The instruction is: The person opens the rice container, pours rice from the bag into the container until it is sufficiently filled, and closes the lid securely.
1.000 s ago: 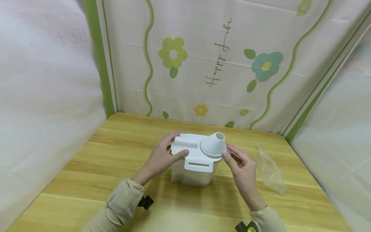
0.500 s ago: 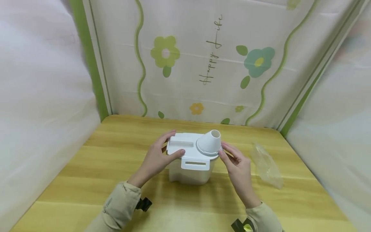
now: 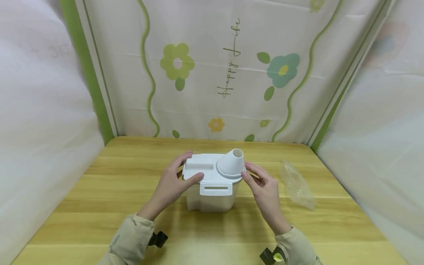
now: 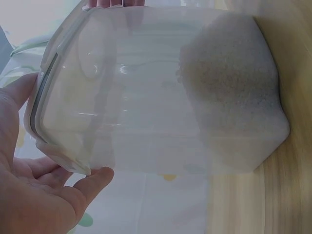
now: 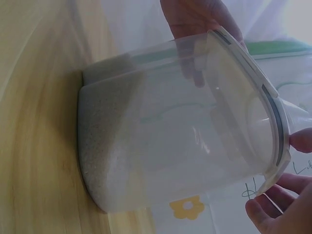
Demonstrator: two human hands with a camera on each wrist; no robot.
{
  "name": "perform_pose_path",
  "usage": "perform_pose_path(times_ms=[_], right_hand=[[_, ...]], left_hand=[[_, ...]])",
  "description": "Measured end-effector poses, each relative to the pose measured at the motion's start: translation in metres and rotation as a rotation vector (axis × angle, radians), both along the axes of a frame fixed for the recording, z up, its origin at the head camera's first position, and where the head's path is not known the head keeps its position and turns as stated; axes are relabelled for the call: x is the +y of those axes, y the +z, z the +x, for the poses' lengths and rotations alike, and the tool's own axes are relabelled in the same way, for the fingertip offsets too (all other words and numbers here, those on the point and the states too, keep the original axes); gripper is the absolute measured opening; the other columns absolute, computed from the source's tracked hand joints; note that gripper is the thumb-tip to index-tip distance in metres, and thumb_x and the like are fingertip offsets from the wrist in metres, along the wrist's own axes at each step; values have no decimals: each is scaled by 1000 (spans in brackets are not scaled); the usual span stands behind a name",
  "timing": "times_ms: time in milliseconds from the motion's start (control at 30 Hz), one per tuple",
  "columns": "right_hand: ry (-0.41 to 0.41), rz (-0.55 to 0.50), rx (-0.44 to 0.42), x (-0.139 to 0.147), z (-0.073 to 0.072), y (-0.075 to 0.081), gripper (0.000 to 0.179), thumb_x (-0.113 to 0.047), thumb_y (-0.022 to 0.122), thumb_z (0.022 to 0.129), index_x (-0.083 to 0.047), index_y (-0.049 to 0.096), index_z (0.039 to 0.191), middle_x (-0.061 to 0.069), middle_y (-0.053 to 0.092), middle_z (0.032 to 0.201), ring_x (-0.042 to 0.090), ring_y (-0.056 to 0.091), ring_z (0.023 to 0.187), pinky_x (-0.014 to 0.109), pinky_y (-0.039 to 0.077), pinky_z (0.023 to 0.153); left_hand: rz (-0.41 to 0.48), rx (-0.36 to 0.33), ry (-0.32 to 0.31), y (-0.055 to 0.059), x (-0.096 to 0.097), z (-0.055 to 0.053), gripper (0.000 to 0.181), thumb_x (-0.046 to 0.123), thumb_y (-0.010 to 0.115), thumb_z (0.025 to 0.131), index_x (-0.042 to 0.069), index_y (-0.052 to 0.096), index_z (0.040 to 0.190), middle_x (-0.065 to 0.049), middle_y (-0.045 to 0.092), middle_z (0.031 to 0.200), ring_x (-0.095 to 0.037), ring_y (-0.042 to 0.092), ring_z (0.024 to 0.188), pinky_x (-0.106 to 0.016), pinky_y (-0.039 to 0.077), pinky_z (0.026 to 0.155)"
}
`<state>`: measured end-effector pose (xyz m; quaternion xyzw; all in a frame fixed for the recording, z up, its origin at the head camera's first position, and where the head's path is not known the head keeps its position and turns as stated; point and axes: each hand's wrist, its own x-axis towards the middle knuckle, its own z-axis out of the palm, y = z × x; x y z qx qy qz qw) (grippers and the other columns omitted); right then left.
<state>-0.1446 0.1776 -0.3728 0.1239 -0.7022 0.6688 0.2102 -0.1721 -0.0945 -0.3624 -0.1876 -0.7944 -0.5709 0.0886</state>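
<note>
A clear plastic storage container (image 3: pixel 210 203) stands upright on the table, its white lid (image 3: pixel 208 176) on top. From the lid's right part rises a cone-shaped spout (image 3: pixel 228 163), and a slotted latch flap (image 3: pixel 216 190) sticks out at the front. Pale rice-like grains (image 4: pixel 234 73) fill the lower part of the container. My left hand (image 3: pixel 169 187) grips the lid's left end, thumb on its top and fingers at the edge. At the right end, beside the spout, my right hand (image 3: pixel 267 193) pinches the lid's edge between thumb and fingers.
A crumpled clear plastic bag (image 3: pixel 298 186) lies on the wooden table (image 3: pixel 116 184), right of my right hand. Patterned cloth (image 3: pixel 198 103) hangs behind the table, with whitish cloth on both sides.
The head view has swung slightly, so the whole scene sits farther left. Both hands keep their hold on the lid, and the container looks unmoved on the table.
</note>
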Motion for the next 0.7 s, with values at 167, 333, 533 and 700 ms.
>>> perform_pose_path(times_ms=[167, 333, 533, 700], right_hand=[[-3, -3, 4, -4, 0, 0, 29, -7, 73, 90, 3, 69, 117, 11, 63, 123, 28, 60, 114, 32, 52, 92], [-21, -14, -12, -4, 1, 0, 29, -7, 74, 89, 2, 70, 116, 11, 64, 122, 27, 60, 113, 32, 53, 91], [-23, -18, -26, -4, 1, 1, 29, -8, 74, 90, 1, 70, 117, 11, 64, 123, 25, 59, 114, 31, 52, 92], [-12, -12, -29, -6, 0, 1, 29, -9, 73, 90, 0, 70, 117, 10, 63, 123, 25, 58, 115, 31, 52, 92]], left_hand=[[2, -19, 9, 2, -2, 1, 71, 24, 81, 84, 7, 46, 144, -5, 41, 149, -24, 39, 135, -48, 38, 107], [6, -7, -13, 1, -3, 0, 75, 39, 81, 82, 13, 47, 144, 1, 41, 148, -20, 39, 134, -44, 41, 106], [23, 6, -29, 0, -3, -3, 77, 42, 81, 82, 12, 47, 144, 1, 42, 148, -19, 40, 134, -40, 42, 104], [43, 10, -35, -2, -5, -4, 76, 40, 81, 82, 11, 47, 144, -3, 42, 148, -18, 40, 133, -38, 43, 103]])
